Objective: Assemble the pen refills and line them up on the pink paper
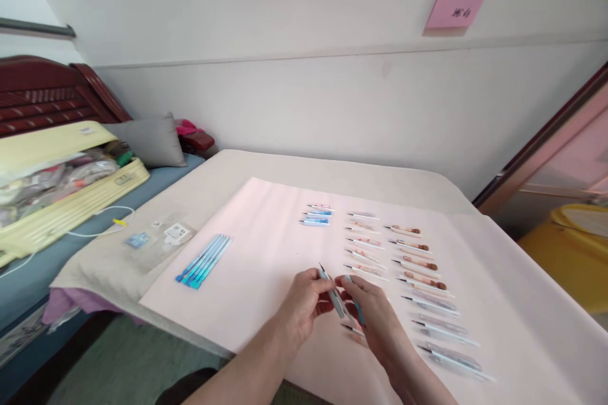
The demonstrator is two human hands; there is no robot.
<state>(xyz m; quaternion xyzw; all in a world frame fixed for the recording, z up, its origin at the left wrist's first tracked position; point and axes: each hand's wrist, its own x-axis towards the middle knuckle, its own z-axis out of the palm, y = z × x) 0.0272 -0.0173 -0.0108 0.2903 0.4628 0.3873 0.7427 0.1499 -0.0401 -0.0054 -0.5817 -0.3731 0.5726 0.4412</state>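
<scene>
My left hand (306, 300) is closed on a pale grey-blue pen (333, 297) with a dark pointed tip facing up and away. Right beside it, my right hand (368, 304) pinches a slim light-blue piece (357, 307), perhaps a pen cap; its far end is hidden by the fingers. Both hands are close together over the pink sheet (266, 291). To their right, pens with dark tips lie in a column (363, 242), and a further column (418, 262) lies beyond it. Partly under my right wrist rests another pen (354, 332).
A small group of blue pens (316, 214) lies farther back. Several blue sticks (204, 262) lie side by side at left, near a clear plastic bag (166, 237). A yellow box (118, 180) stands far left, a yellow bin (570, 253) at right.
</scene>
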